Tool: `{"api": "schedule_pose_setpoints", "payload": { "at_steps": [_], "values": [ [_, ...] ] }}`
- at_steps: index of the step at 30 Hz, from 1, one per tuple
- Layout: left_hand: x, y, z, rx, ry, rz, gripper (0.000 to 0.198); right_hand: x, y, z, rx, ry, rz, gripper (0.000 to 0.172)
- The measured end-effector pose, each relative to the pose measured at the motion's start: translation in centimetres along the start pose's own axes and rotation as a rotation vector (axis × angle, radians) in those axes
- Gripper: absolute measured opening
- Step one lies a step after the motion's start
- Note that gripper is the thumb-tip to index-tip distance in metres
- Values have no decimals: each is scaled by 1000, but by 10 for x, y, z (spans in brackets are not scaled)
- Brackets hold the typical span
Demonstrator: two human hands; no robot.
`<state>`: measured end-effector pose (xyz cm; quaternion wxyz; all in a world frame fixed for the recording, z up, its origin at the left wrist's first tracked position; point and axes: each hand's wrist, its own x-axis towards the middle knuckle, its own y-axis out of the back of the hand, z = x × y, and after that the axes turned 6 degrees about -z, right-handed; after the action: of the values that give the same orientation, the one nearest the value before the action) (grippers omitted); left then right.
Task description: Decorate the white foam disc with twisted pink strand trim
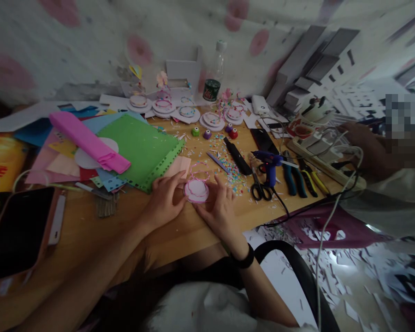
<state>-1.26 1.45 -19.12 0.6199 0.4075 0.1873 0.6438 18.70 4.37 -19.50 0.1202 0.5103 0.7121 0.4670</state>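
Note:
Between my hands, low over the table's front part, is a round white craft piece (197, 190) edged with pink, with thin pink loops standing up at its back. The thumb and fingers of my left hand (168, 197) curve around its left edge. My right hand (221, 205) grips the opposite edge, its fingers bent. A purple glue gun (270, 168) rests to the right on black-handled scissors (261, 190). Several similar white round pieces with beaded rings, one of them a pink-ringed piece (163, 106), stand along the back.
Left lie a green sheet (138, 147), a pink roll (86, 140) and a phone (19, 230). Confetti (233, 170), pliers (290, 180) and a power strip (325, 161) with cables lie right. A bottle (212, 83) stands behind. Another person's arm (366, 147) reaches in at right.

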Motion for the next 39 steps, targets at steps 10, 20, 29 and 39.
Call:
{"api": "schedule_pose_setpoints", "payload": {
  "at_steps": [10, 20, 29, 39],
  "values": [
    [0, 3, -3, -102, 0, -13, 52, 2, 3, -4, 17, -15, -11, 84],
    [2, 7, 0, -261, 84, -10, 53, 1, 2, -3, 0, -7, -1, 85],
    [3, 25, -9, -599, 256, 22, 28, 2, 2, -3, 0, -4, 27, 76],
    [-2, 26, -1, -407, 191, -80, 24, 1, -3, 3, 47, -9, 36, 79]
  ]
}}
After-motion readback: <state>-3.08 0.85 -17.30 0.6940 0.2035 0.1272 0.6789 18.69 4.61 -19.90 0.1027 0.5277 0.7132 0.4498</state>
